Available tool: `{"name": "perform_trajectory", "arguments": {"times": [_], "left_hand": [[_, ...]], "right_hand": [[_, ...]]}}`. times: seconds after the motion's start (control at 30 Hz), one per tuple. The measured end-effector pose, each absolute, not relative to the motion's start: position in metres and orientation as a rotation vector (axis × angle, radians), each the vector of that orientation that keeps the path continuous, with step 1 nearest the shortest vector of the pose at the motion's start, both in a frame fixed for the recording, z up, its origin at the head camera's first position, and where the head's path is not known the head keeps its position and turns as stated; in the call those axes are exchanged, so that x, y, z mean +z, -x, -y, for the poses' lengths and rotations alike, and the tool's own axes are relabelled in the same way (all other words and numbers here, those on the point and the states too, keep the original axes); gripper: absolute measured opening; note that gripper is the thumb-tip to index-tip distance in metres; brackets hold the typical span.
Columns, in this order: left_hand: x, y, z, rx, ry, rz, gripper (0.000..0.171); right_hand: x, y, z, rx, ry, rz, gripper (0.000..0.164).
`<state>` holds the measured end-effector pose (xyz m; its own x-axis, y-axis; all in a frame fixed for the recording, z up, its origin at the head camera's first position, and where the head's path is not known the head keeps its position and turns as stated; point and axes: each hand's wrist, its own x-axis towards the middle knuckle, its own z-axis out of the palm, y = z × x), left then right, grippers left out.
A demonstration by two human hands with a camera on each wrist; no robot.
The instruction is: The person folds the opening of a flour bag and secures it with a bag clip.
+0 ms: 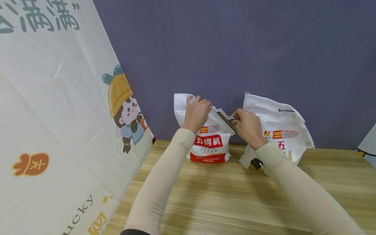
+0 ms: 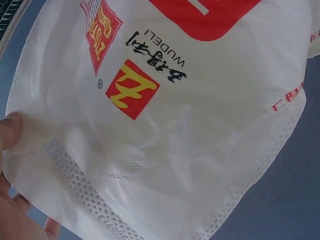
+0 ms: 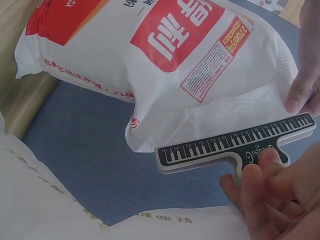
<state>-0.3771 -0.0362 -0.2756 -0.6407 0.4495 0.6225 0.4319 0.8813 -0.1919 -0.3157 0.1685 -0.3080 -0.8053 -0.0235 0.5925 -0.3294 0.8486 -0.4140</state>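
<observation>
A white flour bag (image 1: pixel 208 142) with red panels stands upright against the blue-grey partition. My left hand (image 1: pixel 197 112) grips its top edge, thumb on the near side in the left wrist view. With thumb and fingers my right hand (image 1: pixel 249 126) pinches the handles of a long sealing clip (image 3: pixel 210 142) patterned with piano keys. The clip lies along the right part of the bag's top edge; whether its jaws bite the plastic I cannot tell. Beside my right wrist stands a second white flour bag (image 1: pixel 293 130), partly hidden by the forearm.
The bags stand on a wood-grain table (image 1: pixel 223 199) at the foot of the blue-grey partition (image 1: pixel 235 49). A white printed sheet (image 1: pixel 58 114) with cartoon figures rises on the left. A small dark object (image 1: pixel 256 163) shows below the right cuff.
</observation>
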Motion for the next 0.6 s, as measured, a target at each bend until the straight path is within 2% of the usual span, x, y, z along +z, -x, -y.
{"name": "perform_trajectory", "arguments": {"times": [0.23,0.6], "left_hand": [[-0.2779,0.3773,0.0376,0.029,0.639,2.333,0.027],[-0.2773,0.3773,0.0405,0.044,0.644,2.334,0.027]], "right_hand": [[-0.3071,0.3199,-0.1673,0.663,-0.253,2.429,0.016],[-0.3033,0.3254,-0.1624,0.663,-0.229,2.442,0.015]]}}
